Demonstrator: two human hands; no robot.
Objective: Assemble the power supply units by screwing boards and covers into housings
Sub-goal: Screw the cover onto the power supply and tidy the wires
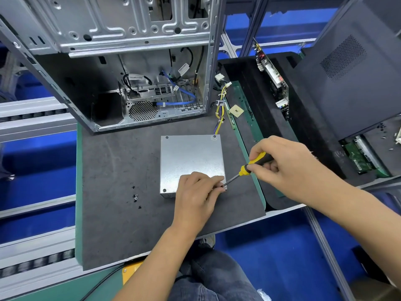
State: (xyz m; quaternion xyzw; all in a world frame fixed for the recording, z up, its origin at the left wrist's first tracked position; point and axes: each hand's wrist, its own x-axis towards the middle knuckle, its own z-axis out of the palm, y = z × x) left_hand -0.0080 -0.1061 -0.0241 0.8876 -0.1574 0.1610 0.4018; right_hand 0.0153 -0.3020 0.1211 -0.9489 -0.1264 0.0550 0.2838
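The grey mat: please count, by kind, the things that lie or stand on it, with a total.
Silver power supply unit: 1
Open computer case: 1
Loose black screws: about 4, small, so the count is uncertain
Total: about 6

The screwdriver is held in the right hand, so not counted; the left hand steadies its tip.

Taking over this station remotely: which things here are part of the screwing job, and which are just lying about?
In the job:
power supply unit
yellow-handled screwdriver in right hand
left hand at the tip
loose black screws

Lying about:
open computer case
dark side panel
circuit board
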